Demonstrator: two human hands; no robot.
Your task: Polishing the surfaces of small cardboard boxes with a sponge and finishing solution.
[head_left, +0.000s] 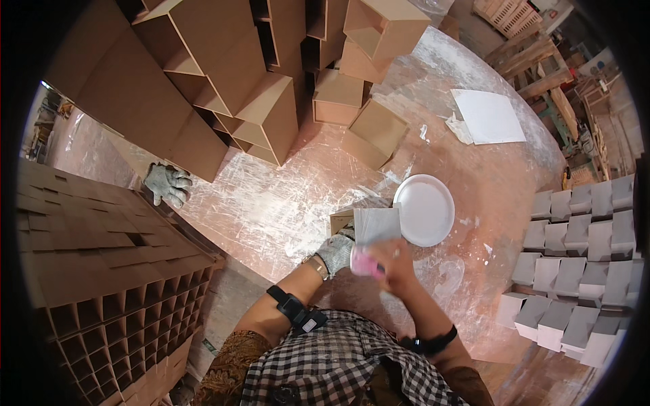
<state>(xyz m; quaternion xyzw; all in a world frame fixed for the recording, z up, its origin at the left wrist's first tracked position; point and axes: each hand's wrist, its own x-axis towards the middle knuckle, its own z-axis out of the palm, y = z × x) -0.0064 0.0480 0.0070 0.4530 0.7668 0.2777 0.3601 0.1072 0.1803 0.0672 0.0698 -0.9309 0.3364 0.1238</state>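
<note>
Small open box (371,227), one face grey-white, held up in front of the chest above the dusty reddish surface (271,210), close beside the white round plate (424,210). Left hand (336,252), in a grey knit glove, closed around the box's lower edge. Right hand (393,265), bare, closed on a pink pad (365,265) pressed to the box. Probably wiping or coating the face: best to keep the left grip firm, stroke evenly to the edges, reload from the plate. A spare glove (166,183) lying on the stacked brown boxes (223,81) well to the left; grey finished boxes (575,264) ranked on the right.
</note>
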